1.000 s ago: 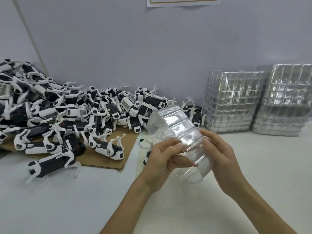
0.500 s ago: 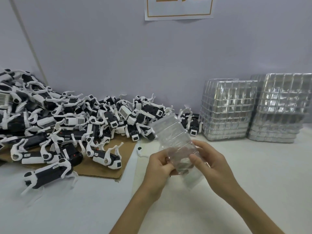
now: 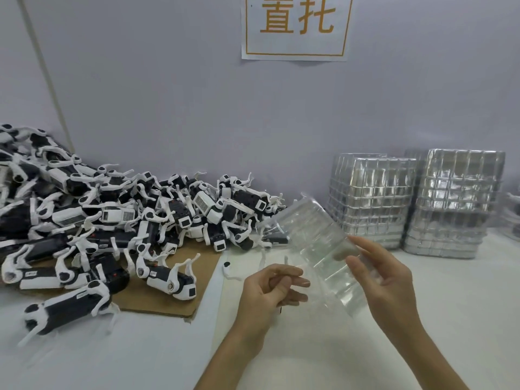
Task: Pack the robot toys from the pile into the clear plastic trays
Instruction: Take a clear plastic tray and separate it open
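A pile of black-and-white robot toys [image 3: 118, 218] lies at the left, partly on a sheet of cardboard [image 3: 157, 299]. My right hand [image 3: 385, 285] holds one clear plastic tray [image 3: 315, 243] tilted in the air, with the thumb on its front and the fingers behind it. My left hand [image 3: 270, 291] sits just left of the tray's lower edge with its fingers curled and nothing visible in them. Whether its fingertips touch the tray is unclear.
Two tall stacks of clear trays [image 3: 371, 201] [image 3: 455, 204] stand against the wall at the right. A paper sign [image 3: 295, 26] hangs on the wall. One toy [image 3: 64, 308] lies apart on the white table [image 3: 140, 356] at the front left.
Both hands held the tray before; now my left hand has come off it and curled. The tray has moved slightly right and away in my right hand. The camera has tilted up.
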